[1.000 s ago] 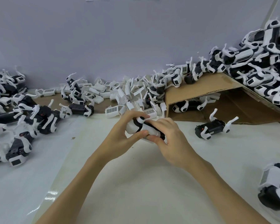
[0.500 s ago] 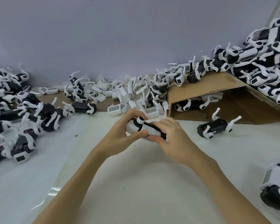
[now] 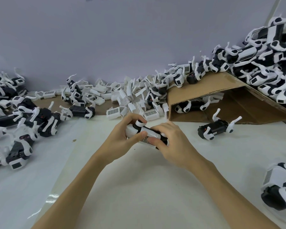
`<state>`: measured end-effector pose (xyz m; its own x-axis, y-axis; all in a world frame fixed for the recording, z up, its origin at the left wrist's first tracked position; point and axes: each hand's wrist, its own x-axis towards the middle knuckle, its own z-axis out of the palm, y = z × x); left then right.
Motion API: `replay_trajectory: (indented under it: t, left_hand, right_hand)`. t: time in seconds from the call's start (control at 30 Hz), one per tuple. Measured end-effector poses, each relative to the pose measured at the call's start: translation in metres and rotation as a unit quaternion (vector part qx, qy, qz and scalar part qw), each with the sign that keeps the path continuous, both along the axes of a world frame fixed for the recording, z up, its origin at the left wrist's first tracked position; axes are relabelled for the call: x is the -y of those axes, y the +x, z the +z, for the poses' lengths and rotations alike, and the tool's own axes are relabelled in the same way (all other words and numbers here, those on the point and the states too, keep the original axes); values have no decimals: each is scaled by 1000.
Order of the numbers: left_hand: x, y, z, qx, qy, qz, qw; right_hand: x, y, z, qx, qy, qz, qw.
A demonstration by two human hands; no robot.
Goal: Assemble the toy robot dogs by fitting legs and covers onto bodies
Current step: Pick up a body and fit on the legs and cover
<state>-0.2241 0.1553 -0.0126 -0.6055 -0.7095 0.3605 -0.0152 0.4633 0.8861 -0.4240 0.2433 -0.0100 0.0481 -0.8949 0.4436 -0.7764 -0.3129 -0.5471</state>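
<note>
The left hand and the right hand both curl around one toy dog, held between them just above the white worktop; the left thumb presses its white cover, the right fingers wrap its far end. A loose pile of white covers lies behind the hands, a cardboard flap to their right, and a dog body with legs beside it.

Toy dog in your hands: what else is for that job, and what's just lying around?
In use: toy dog, gripped by left hand and right hand.

Lying about: loose white covers, lone legged dog, cardboard flap, dog pile at right, dog pile at left.
</note>
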Motion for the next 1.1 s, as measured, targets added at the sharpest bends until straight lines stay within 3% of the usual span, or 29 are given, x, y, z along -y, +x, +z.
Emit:
replay_trajectory:
  t: [0.2,0.4,0.57,0.7,0.9,1.1]
  left_hand:
    - [-3,-3,2,-32,14,1,999]
    - [-1,-3,2,-16,30,32,999]
    - [-2,-1,1,30,-62,49,996]
    - [-3,-3,-1,38,-65,50,996]
    - [-5,-4,5,-14,-91,33,995]
    - [-4,-2,0,23,-98,38,994]
  right_hand:
    - [-2,-1,3,6,-33,-11,999]
    - [0,1,1,54,105,-9,993]
    - [2,-3,0,160,121,-16,979]
    - [0,1,1,137,128,-32,982]
    - [-4,4,11,95,37,-27,994]
    - [-3,-4,5,100,92,11,991]
